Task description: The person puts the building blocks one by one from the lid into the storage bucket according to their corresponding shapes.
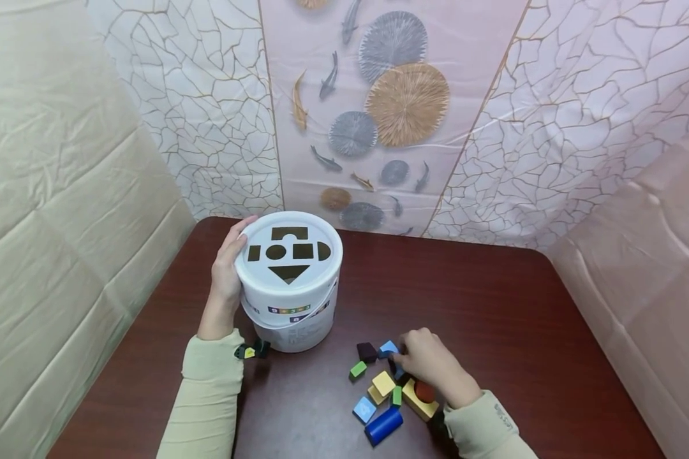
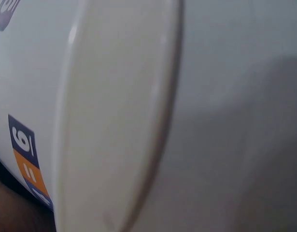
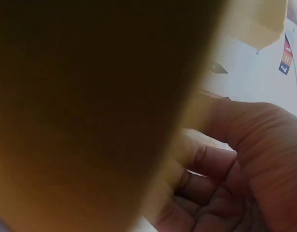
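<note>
My left hand [image 1: 227, 271] rests against the left side of a white bucket [image 1: 298, 328], its fingers lying along the edge of the lid [image 1: 252, 277]. Cut-outs of several shapes pierce that lid. The bucket's wall and raised band [image 2: 114, 116] fill the left wrist view. My right hand [image 1: 430, 363] reaches down into a group of blocks, fingers curled, pinching a dark blue block [image 1: 399, 371] that they partly hide. A light blue block [image 1: 388, 348] lies right at the fingertips. In the right wrist view, a large blurred yellow shape [image 3: 80, 121] hides the fingertips.
Below the right hand lie a yellow arch block [image 1: 418, 401], a red block [image 1: 424, 391], a blue cylinder [image 1: 383, 426] and yellow blocks [image 1: 383, 384]. A blue square block [image 1: 364, 409] and a green block [image 1: 358, 370] lie further left. Patterned cloth [image 1: 350, 159] hangs behind the table [image 1: 465, 287].
</note>
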`<state>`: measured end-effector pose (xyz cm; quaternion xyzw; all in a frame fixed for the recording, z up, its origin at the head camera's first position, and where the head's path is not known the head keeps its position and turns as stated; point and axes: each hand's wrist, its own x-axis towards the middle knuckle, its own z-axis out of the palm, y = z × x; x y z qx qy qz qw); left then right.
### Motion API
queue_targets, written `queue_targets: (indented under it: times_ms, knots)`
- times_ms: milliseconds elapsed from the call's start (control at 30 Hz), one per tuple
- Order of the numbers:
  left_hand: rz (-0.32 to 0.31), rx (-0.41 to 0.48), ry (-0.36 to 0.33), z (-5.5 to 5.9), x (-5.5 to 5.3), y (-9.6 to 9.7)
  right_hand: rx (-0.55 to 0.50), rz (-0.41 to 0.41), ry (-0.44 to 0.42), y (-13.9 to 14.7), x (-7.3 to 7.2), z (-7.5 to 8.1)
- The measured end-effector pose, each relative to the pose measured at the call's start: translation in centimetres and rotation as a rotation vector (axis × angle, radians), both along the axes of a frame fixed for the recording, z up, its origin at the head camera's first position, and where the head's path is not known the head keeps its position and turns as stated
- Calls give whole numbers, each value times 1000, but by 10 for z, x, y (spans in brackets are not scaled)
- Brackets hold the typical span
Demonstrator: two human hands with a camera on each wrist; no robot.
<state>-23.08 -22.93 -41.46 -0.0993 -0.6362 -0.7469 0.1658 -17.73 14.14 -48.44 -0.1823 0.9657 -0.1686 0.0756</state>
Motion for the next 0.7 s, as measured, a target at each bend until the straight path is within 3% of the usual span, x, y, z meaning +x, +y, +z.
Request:
queue_targets:
  times_ms: [167, 300, 400, 533, 633, 700]
  knots:
    - [-8, 5, 7, 0, 0, 0, 7, -11, 8, -1, -3, 2]
    - [-7, 1, 5, 1, 0, 1, -98, 24, 118, -1, -8, 18]
    - [-4, -6, 2, 1, 1, 2, -254, 92, 291, -8, -17, 48]
    - [2, -10, 0, 1, 2, 1, -499, 147, 500, -37, -36, 102]
    - [4, -5, -1, 1, 2, 1, -621, 181, 554, -77, -55, 133]
    - [-4, 0, -2, 0, 1, 2, -622, 223, 537, -106, -70, 143]
